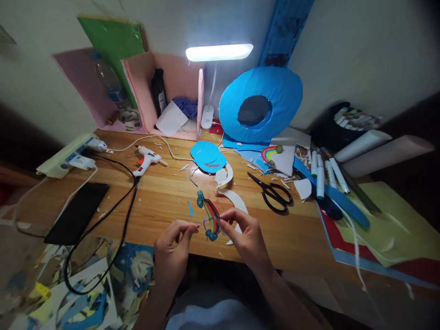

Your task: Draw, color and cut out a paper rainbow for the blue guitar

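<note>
My right hand (246, 234) pinches the edge of a small rainbow paper cutout (211, 211) with blue-green cloud shapes at its two ends. It is held up over the front of the wooden table. Left of it, the thumb and forefinger of my left hand (173, 244) are pressed together beside the cutout's inner curve. What they hold, if anything, is too small to make out. A curled white paper strip (237, 197) lies behind my right hand. Black-handled scissors (273, 192) rest to the right, and a thin blue paper scrap (190, 208) lies just beyond my left hand.
At the left are a glue gun (148, 160), a power strip (65, 156) and a black phone (77, 213). Blue paper discs (208, 156), a blue ring (227, 107) and another rainbow cutout (270, 153) stand farther back. Markers (320, 176) and colored sheets (405, 220) are at right.
</note>
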Demonstrator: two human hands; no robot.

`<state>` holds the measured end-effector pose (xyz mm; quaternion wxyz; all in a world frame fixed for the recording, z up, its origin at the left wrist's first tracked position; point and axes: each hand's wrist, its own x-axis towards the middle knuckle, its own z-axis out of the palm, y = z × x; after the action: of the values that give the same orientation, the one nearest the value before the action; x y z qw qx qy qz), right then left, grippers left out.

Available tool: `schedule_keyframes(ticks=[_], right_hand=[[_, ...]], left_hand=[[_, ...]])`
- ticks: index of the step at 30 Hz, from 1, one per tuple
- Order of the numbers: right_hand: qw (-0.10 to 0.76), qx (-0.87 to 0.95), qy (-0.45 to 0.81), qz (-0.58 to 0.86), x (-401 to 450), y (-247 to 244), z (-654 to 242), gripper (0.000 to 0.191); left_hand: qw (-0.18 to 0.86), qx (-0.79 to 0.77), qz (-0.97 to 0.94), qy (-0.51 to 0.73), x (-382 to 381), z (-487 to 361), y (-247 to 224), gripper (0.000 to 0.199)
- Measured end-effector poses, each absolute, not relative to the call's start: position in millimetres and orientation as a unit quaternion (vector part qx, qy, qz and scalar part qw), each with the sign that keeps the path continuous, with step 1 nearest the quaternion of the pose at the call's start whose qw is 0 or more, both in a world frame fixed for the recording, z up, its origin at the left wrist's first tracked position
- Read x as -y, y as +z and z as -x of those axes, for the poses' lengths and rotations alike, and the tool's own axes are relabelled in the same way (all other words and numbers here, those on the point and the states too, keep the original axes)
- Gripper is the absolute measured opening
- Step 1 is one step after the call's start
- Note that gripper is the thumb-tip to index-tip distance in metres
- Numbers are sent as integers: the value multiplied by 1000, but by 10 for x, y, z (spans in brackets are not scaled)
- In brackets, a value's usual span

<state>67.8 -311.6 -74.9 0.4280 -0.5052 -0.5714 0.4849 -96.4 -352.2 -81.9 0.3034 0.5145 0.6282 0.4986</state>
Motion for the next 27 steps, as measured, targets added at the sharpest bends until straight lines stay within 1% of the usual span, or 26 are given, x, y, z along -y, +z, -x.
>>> schedule_keyframes(ticks=[4, 10, 15, 17, 19, 21, 23, 25, 27], right_hand=[[444, 551, 485, 514, 3116, -770, -684, 14], [462, 518, 505, 512, 3100, -819, -705, 16], [517, 453, 516, 511, 3023, -831, -815, 15], [520, 443, 525, 508, 2992, -818, -855, 16], [514, 433, 544, 503, 2974, -801, -871, 19], [511, 419, 563, 496, 2973, -785, -862, 21], [508, 416, 577, 485, 2984, -770, -837, 21], [498, 428, 585, 475, 3001, -754, -809, 20], [487, 447, 586, 469, 3022, -735, -787, 19]], left_hand=[[319, -638, -500, 491, 3561, 1012, -823, 19], [345, -650, -461, 495, 3590, 1194, -891, 21], [280, -706, -376, 531, 3734, 1585, -870, 27], [249, -735, -346, 527, 3866, 1755, -826, 27], [239, -764, -347, 488, 4028, 1910, -808, 28], [277, -779, -461, 323, 4194, 2040, -841, 24], [276, -743, -572, 212, 4339, 2129, -905, 23], [229, -711, -640, 179, 4429, 2152, -933, 22], [204, -688, -673, 179, 4432, 2080, -869, 19]])
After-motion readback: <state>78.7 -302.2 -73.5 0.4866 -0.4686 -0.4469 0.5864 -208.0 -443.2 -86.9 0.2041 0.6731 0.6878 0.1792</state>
